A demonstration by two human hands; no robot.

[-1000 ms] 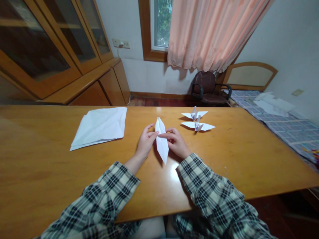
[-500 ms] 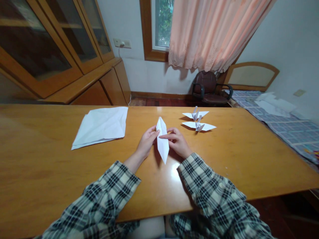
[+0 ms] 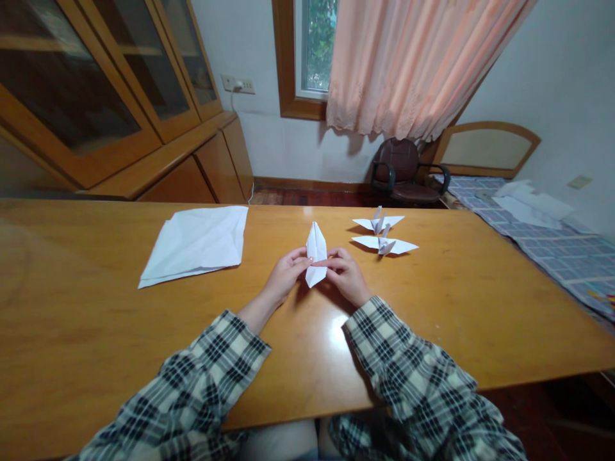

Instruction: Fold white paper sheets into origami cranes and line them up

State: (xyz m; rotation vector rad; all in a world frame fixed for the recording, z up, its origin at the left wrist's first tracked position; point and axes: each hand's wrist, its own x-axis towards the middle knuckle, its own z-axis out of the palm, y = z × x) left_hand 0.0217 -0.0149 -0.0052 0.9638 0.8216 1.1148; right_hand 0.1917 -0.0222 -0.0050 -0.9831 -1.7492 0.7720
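Between my two hands is a folded white paper (image 3: 316,248), a narrow shape with a pointed far end, held just over the table. My left hand (image 3: 284,274) grips its left edge, thumb on top and the other fingers partly hidden behind the paper. From the right, my right hand (image 3: 346,274) pinches the opposite edge, with a finger lying across the paper's face near the left thumb. Two finished white paper cranes, a farther crane (image 3: 378,222) and a nearer crane (image 3: 384,244), stand to the right with wings spread.
A stack of white paper sheets (image 3: 195,246) lies on the wooden table (image 3: 158,358) to the left. Beyond the table are a glass-door cabinet (image 3: 187,160), a brown armchair (image 3: 401,166) and a bed (image 3: 538,250) at the right.
The folded paper now looks shorter, its near end no longer reaching as far towards me. Both hands have come closer together, the left thumb moving down to meet the right finger.
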